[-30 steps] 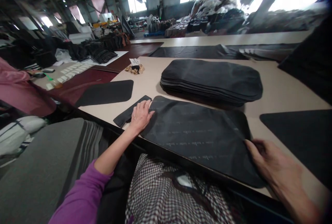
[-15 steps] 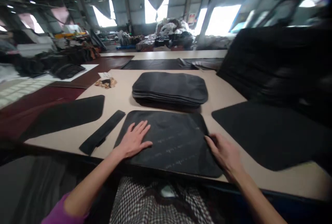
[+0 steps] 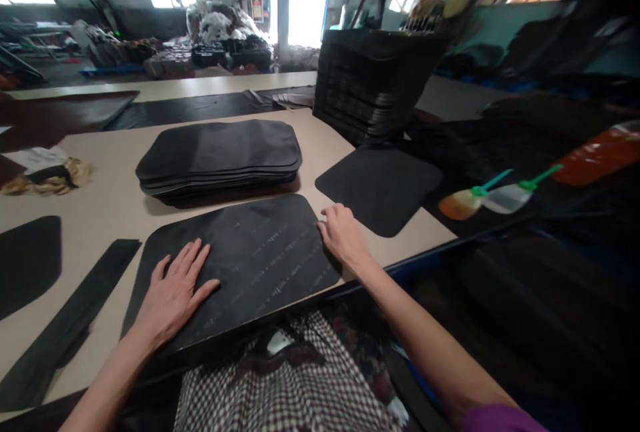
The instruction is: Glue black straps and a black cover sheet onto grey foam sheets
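A black rounded sheet of leather-like material (image 3: 250,252) with faint printed lettering lies in front of me, along the table's near edge. My left hand (image 3: 175,289) rests flat on its left part, fingers spread. At the sheet's right edge, my right hand (image 3: 343,235) has its fingers bent and closed on the rim; the fingertips are partly hidden. Just behind lies a stack of similar black pieces (image 3: 220,152). A long black strip (image 3: 70,325) is left of my left hand, and another black panel (image 3: 380,185) lies beyond my right hand.
One more black panel (image 3: 30,262) is at the far left, near a crumpled tan and white bundle (image 3: 50,172). A tall black stack (image 3: 375,85) stands at the back right. Two squeeze bottles (image 3: 460,204) and an orange-filled container (image 3: 600,152) are at right.
My view has swung to the right, bringing the bottles and the tall stack into sight. The left hand stays flat on the sheet; the right hand has moved farther up its right edge.
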Action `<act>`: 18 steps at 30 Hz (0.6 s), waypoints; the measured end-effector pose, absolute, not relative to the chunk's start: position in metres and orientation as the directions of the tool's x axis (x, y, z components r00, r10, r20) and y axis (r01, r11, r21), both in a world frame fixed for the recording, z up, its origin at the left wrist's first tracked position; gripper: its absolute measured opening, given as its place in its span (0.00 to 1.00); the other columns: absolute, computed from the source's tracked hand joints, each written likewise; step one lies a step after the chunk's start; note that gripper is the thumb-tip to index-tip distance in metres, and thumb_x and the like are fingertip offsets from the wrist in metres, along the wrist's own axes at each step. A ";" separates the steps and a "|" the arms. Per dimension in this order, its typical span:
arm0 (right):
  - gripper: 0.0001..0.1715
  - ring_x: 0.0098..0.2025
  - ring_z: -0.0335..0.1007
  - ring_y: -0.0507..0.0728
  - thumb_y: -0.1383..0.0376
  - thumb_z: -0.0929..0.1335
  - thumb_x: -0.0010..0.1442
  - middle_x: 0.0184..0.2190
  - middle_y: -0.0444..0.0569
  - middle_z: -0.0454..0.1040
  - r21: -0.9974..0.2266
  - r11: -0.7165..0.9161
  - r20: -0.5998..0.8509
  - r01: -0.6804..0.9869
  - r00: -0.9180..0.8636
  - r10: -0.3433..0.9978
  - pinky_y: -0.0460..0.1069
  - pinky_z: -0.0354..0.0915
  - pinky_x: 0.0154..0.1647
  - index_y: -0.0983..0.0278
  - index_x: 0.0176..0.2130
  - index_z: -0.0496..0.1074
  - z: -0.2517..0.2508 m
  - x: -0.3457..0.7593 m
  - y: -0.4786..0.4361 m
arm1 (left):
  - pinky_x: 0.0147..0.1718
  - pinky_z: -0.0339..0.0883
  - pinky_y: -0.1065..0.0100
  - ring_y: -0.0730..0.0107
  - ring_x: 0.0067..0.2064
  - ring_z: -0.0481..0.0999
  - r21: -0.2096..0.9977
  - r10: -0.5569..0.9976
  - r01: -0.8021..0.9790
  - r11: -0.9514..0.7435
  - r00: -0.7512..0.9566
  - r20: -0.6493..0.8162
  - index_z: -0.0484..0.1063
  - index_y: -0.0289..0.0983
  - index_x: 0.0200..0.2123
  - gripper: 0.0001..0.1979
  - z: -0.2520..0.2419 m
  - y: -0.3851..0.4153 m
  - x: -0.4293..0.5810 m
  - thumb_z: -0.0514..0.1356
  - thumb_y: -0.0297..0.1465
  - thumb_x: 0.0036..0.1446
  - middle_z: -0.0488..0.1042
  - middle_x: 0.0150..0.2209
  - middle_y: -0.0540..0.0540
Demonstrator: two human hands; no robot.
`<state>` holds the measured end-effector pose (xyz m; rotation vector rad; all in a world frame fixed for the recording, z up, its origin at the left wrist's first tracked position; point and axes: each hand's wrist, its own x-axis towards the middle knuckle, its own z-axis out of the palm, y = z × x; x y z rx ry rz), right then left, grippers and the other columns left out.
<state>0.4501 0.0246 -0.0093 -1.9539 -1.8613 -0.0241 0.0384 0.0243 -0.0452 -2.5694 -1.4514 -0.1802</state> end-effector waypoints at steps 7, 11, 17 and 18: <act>0.26 0.66 0.55 0.66 0.59 0.61 0.73 0.63 0.63 0.62 -0.217 0.348 0.401 0.912 -0.242 0.884 0.59 0.57 0.65 0.72 0.62 0.64 0.006 0.395 0.012 | 0.66 0.46 0.46 0.54 0.73 0.49 -0.131 0.832 0.855 -0.502 0.519 0.196 0.41 0.41 0.73 0.37 -0.044 0.024 0.039 0.44 0.52 0.68 0.45 0.73 0.42; 0.38 0.72 0.44 0.62 0.46 0.59 0.72 0.71 0.56 0.52 -0.211 0.642 0.289 0.737 -0.581 0.761 0.61 0.48 0.71 0.66 0.69 0.57 -0.005 0.364 0.008 | 0.66 0.45 0.48 0.56 0.73 0.48 -0.160 0.844 0.863 -0.479 0.503 0.186 0.38 0.44 0.74 0.38 -0.041 0.023 0.040 0.46 0.52 0.68 0.45 0.73 0.44; 0.40 0.72 0.45 0.62 0.42 0.56 0.71 0.71 0.54 0.51 -0.185 0.670 0.234 0.719 -0.630 0.740 0.62 0.44 0.72 0.62 0.70 0.55 -0.018 0.384 0.041 | 0.66 0.45 0.49 0.56 0.73 0.49 -0.164 0.851 0.868 -0.468 0.493 0.183 0.39 0.49 0.73 0.38 -0.042 0.023 0.042 0.48 0.53 0.67 0.44 0.74 0.46; 0.40 0.72 0.45 0.62 0.42 0.56 0.71 0.71 0.54 0.51 -0.175 0.662 0.228 0.729 -0.624 0.747 0.62 0.44 0.72 0.62 0.70 0.55 -0.019 0.391 0.049 | 0.66 0.46 0.50 0.56 0.73 0.50 -0.158 0.850 0.869 -0.470 0.493 0.184 0.39 0.49 0.73 0.37 -0.042 0.023 0.042 0.48 0.53 0.67 0.44 0.74 0.46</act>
